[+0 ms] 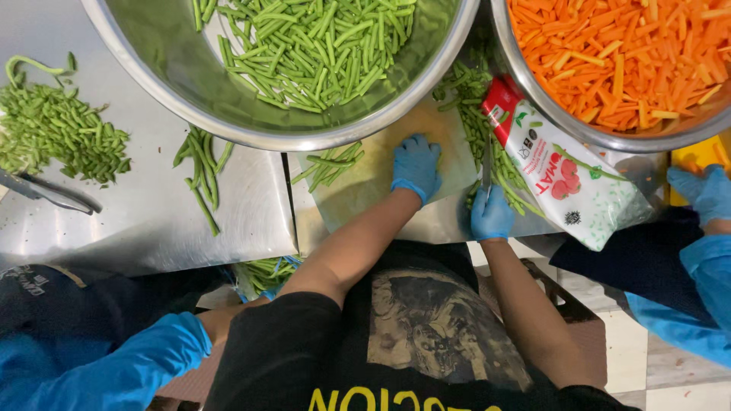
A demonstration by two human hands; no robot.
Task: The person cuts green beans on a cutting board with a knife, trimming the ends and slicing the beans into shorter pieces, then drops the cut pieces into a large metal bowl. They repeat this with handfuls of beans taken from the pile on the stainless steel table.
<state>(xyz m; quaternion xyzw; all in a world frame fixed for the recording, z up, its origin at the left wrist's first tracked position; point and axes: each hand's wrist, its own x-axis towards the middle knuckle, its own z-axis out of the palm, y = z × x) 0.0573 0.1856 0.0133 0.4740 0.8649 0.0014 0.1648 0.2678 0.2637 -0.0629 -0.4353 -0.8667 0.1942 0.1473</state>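
Note:
My left hand [416,166], in a blue glove, rests palm-down on a pale cutting board [365,186], fingers spread, holding nothing. My right hand [491,214], also blue-gloved, grips a knife [486,164] whose blade points away from me, beside a heap of green beans [487,129] on the board's right side. A few trimmed beans [329,166] lie at the board's left. A large steel bowl [228,114] of cut green beans stands just beyond the board.
A second steel bowl [579,125] holds carrot sticks at the top right. A white and red pouch [567,183] lies under it. Bean ends [57,133] are piled at the left by tongs [46,192]. Another person's gloved hand [704,190] is at the right, a blue sleeve [114,365] at bottom left.

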